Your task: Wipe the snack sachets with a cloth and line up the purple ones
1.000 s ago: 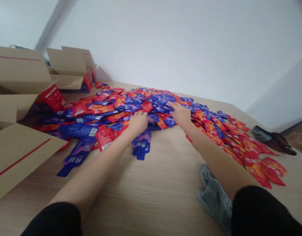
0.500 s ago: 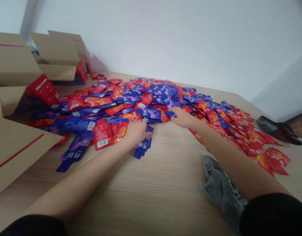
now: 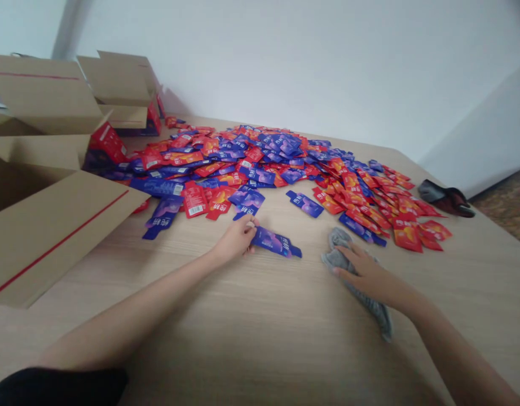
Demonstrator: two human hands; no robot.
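Observation:
Pinched between the thumb and fingers of my left hand [image 3: 237, 239] is one end of a purple sachet [image 3: 274, 241], which points to the right just over the table. My right hand [image 3: 368, 273] lies over a crumpled grey cloth [image 3: 361, 290], thumb and fingers apart; part of the cloth is hidden under it. Beyond both hands spreads a large heap of red and purple sachets [image 3: 243, 152]. A single purple sachet [image 3: 304, 204] lies apart from the heap's front edge, between my hands.
Open cardboard boxes [image 3: 65, 225] stand on the left, one flap reaching over the table [image 3: 243, 338]. A dark, shiny object [image 3: 446, 198] lies at the right, past the red sachets. A white wall [image 3: 306, 62] rises behind the table.
My right hand has left the heap and come back onto the grey cloth. My left hand has drawn nearer, now with a purple sachet in its fingers. The view has shifted.

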